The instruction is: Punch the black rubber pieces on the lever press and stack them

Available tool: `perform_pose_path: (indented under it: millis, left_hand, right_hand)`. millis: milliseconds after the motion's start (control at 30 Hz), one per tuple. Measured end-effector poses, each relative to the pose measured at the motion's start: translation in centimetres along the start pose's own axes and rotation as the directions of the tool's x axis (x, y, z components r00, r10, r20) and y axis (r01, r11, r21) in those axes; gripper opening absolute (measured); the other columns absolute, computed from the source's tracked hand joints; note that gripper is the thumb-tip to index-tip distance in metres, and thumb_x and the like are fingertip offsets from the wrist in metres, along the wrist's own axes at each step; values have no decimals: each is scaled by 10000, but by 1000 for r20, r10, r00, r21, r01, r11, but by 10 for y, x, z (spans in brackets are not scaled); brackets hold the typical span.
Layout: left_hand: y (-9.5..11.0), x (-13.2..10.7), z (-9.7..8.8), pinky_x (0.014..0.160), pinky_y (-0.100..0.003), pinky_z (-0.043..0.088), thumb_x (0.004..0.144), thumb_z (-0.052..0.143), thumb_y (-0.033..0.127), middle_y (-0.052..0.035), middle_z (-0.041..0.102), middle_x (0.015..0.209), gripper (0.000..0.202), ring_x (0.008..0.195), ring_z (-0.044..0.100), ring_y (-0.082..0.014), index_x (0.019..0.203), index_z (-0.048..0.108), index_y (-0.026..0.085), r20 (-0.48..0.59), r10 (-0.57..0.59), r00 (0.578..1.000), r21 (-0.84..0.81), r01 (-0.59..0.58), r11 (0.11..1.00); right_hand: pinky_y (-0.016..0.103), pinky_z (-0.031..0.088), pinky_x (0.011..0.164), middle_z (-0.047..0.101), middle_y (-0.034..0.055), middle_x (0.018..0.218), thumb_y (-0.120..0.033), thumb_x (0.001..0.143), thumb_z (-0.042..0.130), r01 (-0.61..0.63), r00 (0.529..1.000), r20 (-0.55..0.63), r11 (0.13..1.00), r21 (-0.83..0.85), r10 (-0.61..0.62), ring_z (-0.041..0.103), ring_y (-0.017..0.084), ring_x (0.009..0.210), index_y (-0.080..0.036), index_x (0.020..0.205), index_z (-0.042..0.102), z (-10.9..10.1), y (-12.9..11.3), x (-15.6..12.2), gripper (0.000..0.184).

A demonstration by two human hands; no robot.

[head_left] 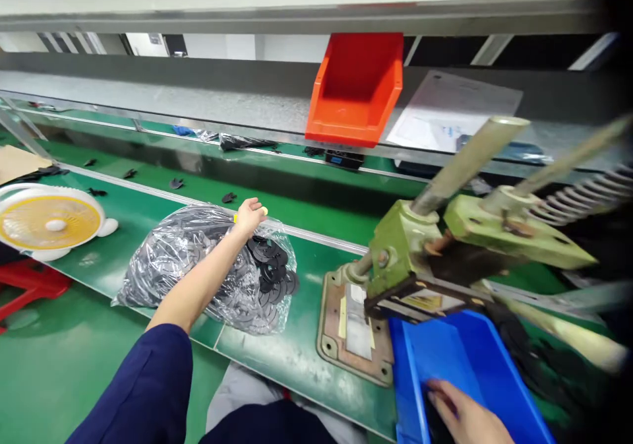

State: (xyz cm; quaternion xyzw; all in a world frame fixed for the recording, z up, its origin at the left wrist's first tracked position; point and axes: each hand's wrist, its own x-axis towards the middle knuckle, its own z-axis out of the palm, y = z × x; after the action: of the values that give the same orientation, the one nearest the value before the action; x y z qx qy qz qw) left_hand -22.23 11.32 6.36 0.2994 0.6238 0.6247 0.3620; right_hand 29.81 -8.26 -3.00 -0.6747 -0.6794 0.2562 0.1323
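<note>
My left hand [250, 218] reaches over the far edge of a clear plastic bag [168, 249], its fingers apart and stretched forward. Yellow shows at a fingertip and beside the wrist. Flat, dark grey and black rounded parts [270, 259] fill the bag and show at its mouth on the right. At the lower right, my right hand [467, 414] is inside a blue bin [494, 358] by its left wall. Its fingers are bent together near a dark piece [435, 424]; what they hold is partly hidden.
A green hand press [405, 253] with a metal base stands between bag and bin. Beyond the bench, a green belt [297, 203] carries several dark parts. An orange bin [359, 88] and papers [455, 107] sit on the shelf above. A white-and-yellow fan [49, 223] lies left.
</note>
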Motion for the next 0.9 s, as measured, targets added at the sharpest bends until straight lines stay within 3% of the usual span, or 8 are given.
perform_pose_path:
  millis: [133, 267, 333, 500, 567, 633, 800, 900]
  left_hand:
    - [-11, -80, -8, 779, -336, 599, 703, 729, 151, -151, 661, 1218, 482, 876, 706, -186, 1168, 608, 127, 203, 152, 967, 5, -156, 988]
    - [-23, -163, -7, 830, -348, 589, 731, 767, 292, -117, 720, 1070, 406, 939, 719, -219, 1084, 647, 133, 430, 177, 885, -6, -194, 981]
    - [-29, -204, 0, 821, -343, 591, 778, 750, 339, -107, 736, 1008, 342, 921, 723, -214, 1045, 670, 141, 566, 158, 809, 17, -204, 979]
    - [-41, -286, 31, 782, -314, 598, 829, 724, 320, -104, 722, 1047, 291, 916, 714, -199, 1080, 705, 172, 838, 149, 525, 11, -289, 957]
    - [-45, -304, 42, 758, -301, 599, 820, 739, 296, -98, 719, 1035, 300, 888, 713, -189, 1091, 703, 171, 857, 179, 483, -29, -302, 953]
    - [-46, -313, 47, 722, -279, 589, 835, 733, 278, -79, 726, 952, 218, 827, 704, -170, 1023, 719, 169, 842, 245, 481, -67, -358, 931]
    - [-42, -311, 46, 760, -286, 573, 880, 685, 201, -65, 731, 876, 61, 824, 696, -160, 894, 741, 180, 766, 507, 396, -227, -570, 789]
    - [-43, -307, 43, 757, -275, 572, 877, 686, 162, -64, 732, 892, 69, 832, 700, -152, 922, 735, 180, 748, 552, 368, -255, -609, 751]
  right_hand:
    - [429, 576, 735, 760, 92, 795, -487, 587, 685, -63, 959, -229, 912, 406, 168, 709, 314, 781, -250, 751, 706, -25, -37, -16, 289]
    - [381, 552, 734, 735, 83, 829, -564, 629, 730, -65, 904, -300, 792, 607, 304, 670, 242, 769, -216, 838, 687, -26, -51, -33, 407]
    - [356, 543, 687, 706, 52, 772, -612, 664, 728, -29, 897, -293, 705, 709, 332, 640, 194, 677, -209, 875, 657, -17, -62, -42, 460]
    - [301, 541, 597, 693, 40, 836, -609, 700, 757, 103, 943, -230, 444, 890, 242, 624, 136, 620, -208, 859, 621, 16, -109, -60, 453]
    - [290, 549, 600, 697, 36, 862, -555, 718, 776, 146, 955, -226, 357, 923, 192, 625, 125, 626, -212, 865, 623, 27, -124, -65, 403]
    - [290, 561, 609, 705, 33, 882, -505, 735, 784, 186, 960, -235, 286, 940, 150, 625, 119, 631, -218, 871, 627, 35, -131, -68, 355]
    - [317, 598, 657, 709, 25, 910, -426, 735, 806, 266, 957, -281, 171, 949, 71, 642, 127, 675, -233, 838, 642, 45, -130, -72, 273]
    - [319, 616, 681, 711, 28, 936, -355, 725, 822, 280, 957, -287, 143, 949, 36, 670, 139, 736, -239, 830, 665, 47, -127, -75, 222]
